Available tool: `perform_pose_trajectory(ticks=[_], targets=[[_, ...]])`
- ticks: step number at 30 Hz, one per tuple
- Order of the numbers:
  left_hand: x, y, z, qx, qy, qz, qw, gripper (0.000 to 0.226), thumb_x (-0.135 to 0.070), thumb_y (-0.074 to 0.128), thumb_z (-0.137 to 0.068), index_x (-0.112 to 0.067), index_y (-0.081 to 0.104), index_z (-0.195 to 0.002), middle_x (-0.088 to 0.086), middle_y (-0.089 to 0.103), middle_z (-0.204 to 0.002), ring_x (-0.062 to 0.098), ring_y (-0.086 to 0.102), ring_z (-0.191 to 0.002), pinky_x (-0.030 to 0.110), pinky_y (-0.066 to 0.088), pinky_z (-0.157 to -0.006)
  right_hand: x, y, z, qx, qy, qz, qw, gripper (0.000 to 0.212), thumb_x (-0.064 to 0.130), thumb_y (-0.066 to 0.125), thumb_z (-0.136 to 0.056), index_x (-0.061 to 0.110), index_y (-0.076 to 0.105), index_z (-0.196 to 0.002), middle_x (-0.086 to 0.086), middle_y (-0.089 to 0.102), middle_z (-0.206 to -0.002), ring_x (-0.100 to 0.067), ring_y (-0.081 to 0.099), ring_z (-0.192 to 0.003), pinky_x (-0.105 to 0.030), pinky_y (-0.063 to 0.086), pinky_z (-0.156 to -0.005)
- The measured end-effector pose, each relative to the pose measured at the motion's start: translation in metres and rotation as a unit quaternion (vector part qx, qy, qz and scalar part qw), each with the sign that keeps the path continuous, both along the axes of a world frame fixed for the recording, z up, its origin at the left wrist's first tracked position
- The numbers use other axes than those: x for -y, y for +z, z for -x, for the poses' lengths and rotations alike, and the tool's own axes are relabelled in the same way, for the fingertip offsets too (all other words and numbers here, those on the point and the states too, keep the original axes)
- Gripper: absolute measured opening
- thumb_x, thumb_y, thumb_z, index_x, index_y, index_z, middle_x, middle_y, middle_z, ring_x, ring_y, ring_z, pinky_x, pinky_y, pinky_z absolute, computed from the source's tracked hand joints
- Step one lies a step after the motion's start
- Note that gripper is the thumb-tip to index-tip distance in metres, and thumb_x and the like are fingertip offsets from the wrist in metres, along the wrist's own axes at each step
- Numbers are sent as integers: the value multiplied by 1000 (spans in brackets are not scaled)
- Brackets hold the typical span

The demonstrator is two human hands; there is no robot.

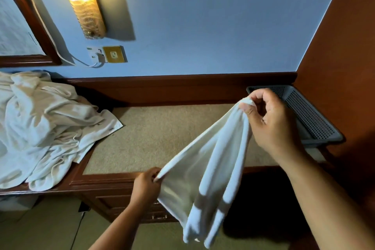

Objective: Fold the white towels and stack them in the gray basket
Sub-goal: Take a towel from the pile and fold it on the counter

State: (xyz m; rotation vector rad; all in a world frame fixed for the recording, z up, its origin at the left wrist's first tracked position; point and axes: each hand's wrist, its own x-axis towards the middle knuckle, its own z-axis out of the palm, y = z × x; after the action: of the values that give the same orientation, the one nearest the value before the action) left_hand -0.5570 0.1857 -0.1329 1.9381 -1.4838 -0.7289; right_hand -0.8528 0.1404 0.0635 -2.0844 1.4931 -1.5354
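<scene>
So both hands pinch corners of one white towel (205, 170), left hand (146, 183) low, right hand (269, 124) high beside the gray basket (310, 115), probably spreading it to fold

The right hand (269, 124) is raised at centre right of the frame, its thumb and fingers (261, 95) pinching a corner of the white towel (207, 158) — the left hand (147, 185), lower centre, pinches another edge. Both bare forearms enter from the bottom edge.
</scene>
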Motion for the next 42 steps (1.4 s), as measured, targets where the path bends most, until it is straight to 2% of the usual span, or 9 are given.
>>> perform_pose_trajectory(ticks=[9, 14, 18, 24, 28, 30, 33, 35, 42], targets=[[-30, -12, -149, 124, 228, -84, 962, 33, -2, 65, -68, -27, 72, -89, 8, 67, -95, 31, 63, -88, 38, 53, -74, 61, -117, 88, -35, -207, -239, 948, 9, 14, 64, -93, 8, 60, -99, -19, 68, -98, -37, 62, -92, -38, 44, -77], [-48, 4, -203, 109, 297, -141, 938, 19, -7, 72, -70, -23, 73, -79, 7, 69, -75, 30, 64, -69, 36, 55, -66, 55, -170, 105, -31, -235, -328, 914, 10, 9, 63, -93, 14, 54, -90, -26, 67, -100, -40, 62, -94, -36, 40, -77], [-45, 17, -224, -100, 351, -94, 926, 20, 10, 62, -82, -5, 73, -90, 15, 65, -62, 16, 60, -39, 22, 54, -40, 52, -193, 89, -57, -208, -356, 909, 13, 14, 65, -94, 12, 54, -87, -22, 65, -93, -38, 60, -91, -36, 39, -75], [-44, 14, -234, -191, 446, -23, 874, 25, 1, 69, -84, -14, 73, -103, 3, 74, -82, 17, 69, -73, 20, 58, -65, 38, -181, 53, -76, -97, -309, 943, 13, 17, 66, -93, 18, 54, -91, -4, 61, -86, -29, 59, -83, -30, 34, -71], [-29, 21, -156, -48, 314, 12, 948, 32, -5, 68, -89, -10, 69, -120, 15, 72, -114, 34, 69, -104, 38, 52, -89, 12, -148, -9, -59, 88, -242, 965, 12, 21, 71, -90, 23, 59, -89, 6, 64, -82, -6, 58, -76, -12, 41, -70], [-23, 31, -96, -111, 108, 23, 988, 41, -13, 77, -87, -16, 65, -126, 5, 73, -115, 23, 72, -100, 37, 56, -85, -1, -137, -45, -67, 174, -216, 959, 12, 23, 73, -87, 25, 61, -89, 9, 64, -83, -2, 60, -79, -11, 43, -73], [-25, 44, -25, -190, -137, 18, 972, 37, -28, 78, -89, -24, 66, -123, -7, 73, -116, 9, 69, -109, 31, 55, -94, -18, -124, -90, -61, 248, -176, 951, 11, 21, 74, -88, 23, 63, -91, 12, 64, -86, -4, 62, -84, -17, 47, -77], [-29, 50, -3, -218, -151, 31, 964, 18, -32, 70, -94, -20, 72, -108, 0, 76, -100, 11, 71, -96, 35, 58, -85, -27, -116, -107, -10, 248, -186, 951, 10, 20, 75, -88, 22, 65, -90, 12, 66, -84, -7, 65, -82, -21, 51, -75], [-32, 66, 16, -379, -122, 57, 916, 33, -35, 56, -98, -3, 64, -97, 15, 67, -88, 21, 60, -83, 36, 49, -72, -32, -114, -106, 144, 192, -278, 930, 19, 30, 76, -86, 23, 59, -91, 8, 63, -76, -8, 59, -70, -30, 52, -69]])
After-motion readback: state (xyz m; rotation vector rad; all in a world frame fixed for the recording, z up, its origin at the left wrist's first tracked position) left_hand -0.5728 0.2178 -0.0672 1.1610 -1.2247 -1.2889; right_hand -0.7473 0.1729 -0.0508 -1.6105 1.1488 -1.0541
